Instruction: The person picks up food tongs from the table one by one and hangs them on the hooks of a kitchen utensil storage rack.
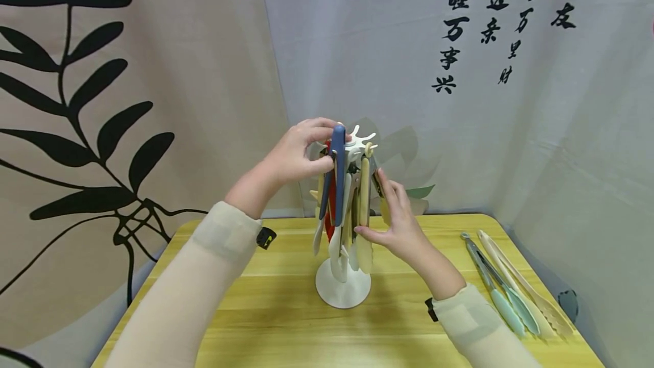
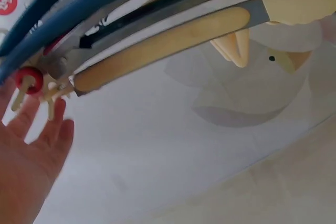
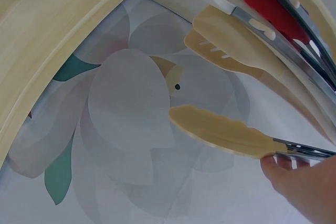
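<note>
A white rotating utensil stand bears several hanging tongs and other kitchen tools. At its top, my left hand has its thumb against the upper part of blue tongs, with a finger passing behind them. Its other fingers spread near the hooks and a red ring in the left wrist view. On the stand's right side, my right hand has nearly straight fingers along tongs with yellow tips. Its thumb points toward cream tongs. In the right wrist view, its fingertips touch below the yellow tips.
On the wooden table's right side lie mint-green tongs beside cream tongs. A hanging cloth with printed leaves and characters stands close behind the table. Slotted beige tips and red tips hang from the stand.
</note>
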### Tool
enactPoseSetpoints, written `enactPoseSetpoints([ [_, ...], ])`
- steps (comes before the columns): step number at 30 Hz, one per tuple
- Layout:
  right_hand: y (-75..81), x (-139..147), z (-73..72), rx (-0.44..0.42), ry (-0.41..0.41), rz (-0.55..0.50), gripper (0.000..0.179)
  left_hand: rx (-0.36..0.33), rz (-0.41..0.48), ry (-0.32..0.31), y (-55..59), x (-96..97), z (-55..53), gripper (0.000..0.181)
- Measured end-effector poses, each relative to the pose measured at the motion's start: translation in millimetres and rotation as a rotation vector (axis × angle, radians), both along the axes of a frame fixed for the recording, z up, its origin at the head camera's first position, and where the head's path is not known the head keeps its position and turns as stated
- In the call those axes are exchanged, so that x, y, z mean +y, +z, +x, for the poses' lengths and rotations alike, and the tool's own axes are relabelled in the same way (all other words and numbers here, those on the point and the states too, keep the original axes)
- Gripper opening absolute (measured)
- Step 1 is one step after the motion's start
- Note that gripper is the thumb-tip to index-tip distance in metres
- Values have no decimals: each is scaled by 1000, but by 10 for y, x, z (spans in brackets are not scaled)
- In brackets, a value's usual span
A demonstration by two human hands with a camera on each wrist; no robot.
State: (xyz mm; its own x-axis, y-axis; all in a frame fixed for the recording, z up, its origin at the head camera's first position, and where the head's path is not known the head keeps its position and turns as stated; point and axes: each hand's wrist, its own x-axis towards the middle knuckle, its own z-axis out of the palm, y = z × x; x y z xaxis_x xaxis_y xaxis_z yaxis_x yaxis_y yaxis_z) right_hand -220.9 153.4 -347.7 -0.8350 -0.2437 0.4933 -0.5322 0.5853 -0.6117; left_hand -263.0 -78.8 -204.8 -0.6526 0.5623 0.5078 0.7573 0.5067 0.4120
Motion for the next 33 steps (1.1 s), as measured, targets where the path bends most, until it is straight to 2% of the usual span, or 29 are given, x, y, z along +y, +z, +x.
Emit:
enactPoseSetpoints([
  [3,-8,-3,3,1,-5,4,113,15,-47,93,13,30,70,36],
  [8,-12,-8,-2,24,1,15,113,-6,-123,257,64,155,217,52],
  [15,-17,-6,3,49,7,26,114,53,-139,451,132,359,362,71],
  [22,-21,-3,-4,84,4,31,114,-35,-160,579,158,496,489,79],
  [26,-35,0,-9,84,12,18,114,-29,-168,590,124,538,523,72],
  [29,-42,6,-7,75,16,8,113,-35,-127,542,105,544,515,64],
  [33,-40,17,-5,60,29,5,114,-98,-40,493,108,513,482,62],
])
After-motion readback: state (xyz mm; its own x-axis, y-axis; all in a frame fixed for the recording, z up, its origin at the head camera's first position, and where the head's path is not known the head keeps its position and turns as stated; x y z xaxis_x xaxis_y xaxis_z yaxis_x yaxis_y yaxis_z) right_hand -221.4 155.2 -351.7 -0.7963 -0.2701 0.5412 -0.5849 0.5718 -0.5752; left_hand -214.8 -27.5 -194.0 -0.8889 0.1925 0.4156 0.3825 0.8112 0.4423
